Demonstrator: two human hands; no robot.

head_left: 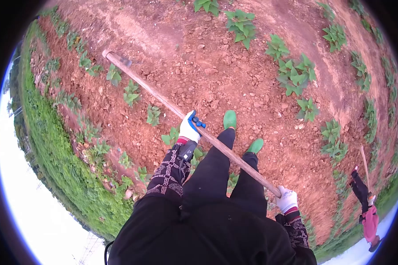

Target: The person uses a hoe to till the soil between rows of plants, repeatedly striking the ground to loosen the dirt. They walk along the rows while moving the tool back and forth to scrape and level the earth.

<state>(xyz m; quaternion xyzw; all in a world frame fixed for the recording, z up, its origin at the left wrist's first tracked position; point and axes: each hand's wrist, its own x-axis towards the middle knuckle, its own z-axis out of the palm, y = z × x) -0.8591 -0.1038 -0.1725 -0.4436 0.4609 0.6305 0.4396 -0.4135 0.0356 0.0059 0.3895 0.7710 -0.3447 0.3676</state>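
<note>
A long wooden-handled hoe [157, 96] runs diagonally across the view, its metal blade [124, 61] at the upper left near the soil and partly hard to make out. My left hand [190, 126], in a white glove with blue on the palm and fingers, is closed around the middle of the handle. Near the handle's lower end, my right hand [287, 199], also in a white glove, is wrapped round the wood. Below the handle stand my green shoes on reddish, cloddy soil [208, 88].
Rows of leafy green plants [295, 76] grow to both sides. Close to my feet are small plants [171, 136] on the left. At the far right a co-worker [369, 223] in a pink top holds another long handle [365, 165]. Grass [53, 150] borders the left.
</note>
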